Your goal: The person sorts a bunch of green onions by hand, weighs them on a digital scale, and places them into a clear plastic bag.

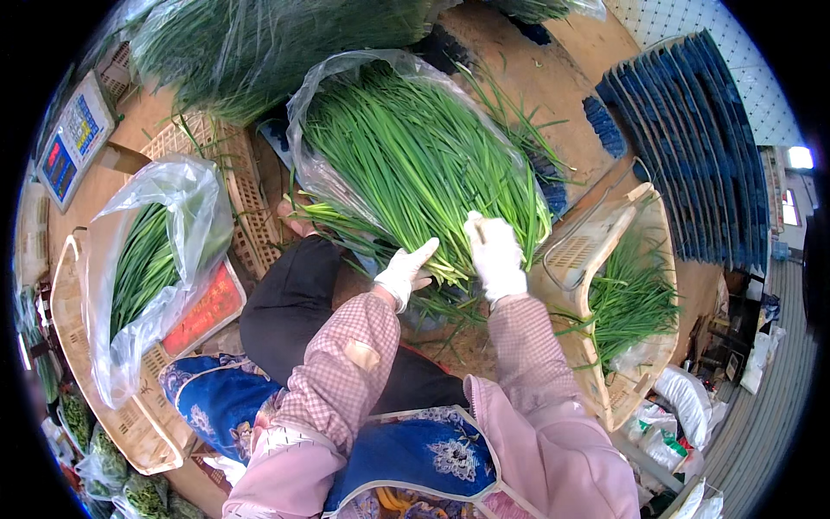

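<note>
A big pile of long green garlic chives [406, 156] lies in an open clear plastic bag [303, 91], its pale cut ends toward me. My left hand [400, 275], in a white glove, is at the near left of these ends, thumb stretched out and apart from the curled fingers. My right hand [497, 257], gloved too, rests over the near right ends with its fingers closed on some chives; the fingertips are partly hidden. A few loose chives [445, 307] hang below the two hands.
At left, a bag of chives [147, 259] rests on a red-topped scale [207, 307] by a crate [73, 346]; a scale display [76, 143] stands beyond. At right are a crate [605, 398] with loose chives [631, 303] and stacked dark blue sheets [692, 147]. More bagged chives [259, 52] lie ahead.
</note>
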The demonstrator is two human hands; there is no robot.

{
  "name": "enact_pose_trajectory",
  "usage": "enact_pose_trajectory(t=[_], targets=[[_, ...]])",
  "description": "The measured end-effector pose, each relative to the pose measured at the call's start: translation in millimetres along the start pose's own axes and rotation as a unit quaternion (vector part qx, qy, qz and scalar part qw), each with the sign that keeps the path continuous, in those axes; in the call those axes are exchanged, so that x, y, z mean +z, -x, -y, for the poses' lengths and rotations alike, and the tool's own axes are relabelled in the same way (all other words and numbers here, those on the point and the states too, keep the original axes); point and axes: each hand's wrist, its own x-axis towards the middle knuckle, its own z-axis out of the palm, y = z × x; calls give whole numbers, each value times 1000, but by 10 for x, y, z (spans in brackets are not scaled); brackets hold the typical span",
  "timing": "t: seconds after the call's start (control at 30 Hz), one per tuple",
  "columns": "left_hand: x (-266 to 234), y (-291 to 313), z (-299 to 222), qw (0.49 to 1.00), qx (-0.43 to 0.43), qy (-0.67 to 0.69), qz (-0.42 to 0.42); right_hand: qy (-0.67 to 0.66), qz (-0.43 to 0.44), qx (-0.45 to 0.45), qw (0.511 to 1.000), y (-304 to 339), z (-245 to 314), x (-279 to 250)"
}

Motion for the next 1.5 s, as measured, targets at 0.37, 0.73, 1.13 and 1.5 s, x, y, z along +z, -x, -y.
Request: enact_pose_trajectory(t=[0.37, 0.73, 1.13, 1.5], targets=[[-350, -343, 156, 994, 31, 100, -37, -10, 69, -78, 994, 273, 455, 718], [-547, -543, 282, 991, 73, 49, -98, 42, -68, 92, 993, -570, -53, -28], [-406, 53, -102, 979, -22, 203, -19, -556, -102, 56, 823, -610, -508, -732], [-448, 116, -147, 967, 6, 253, 41, -389, 83, 165, 903, -510, 337, 156]])
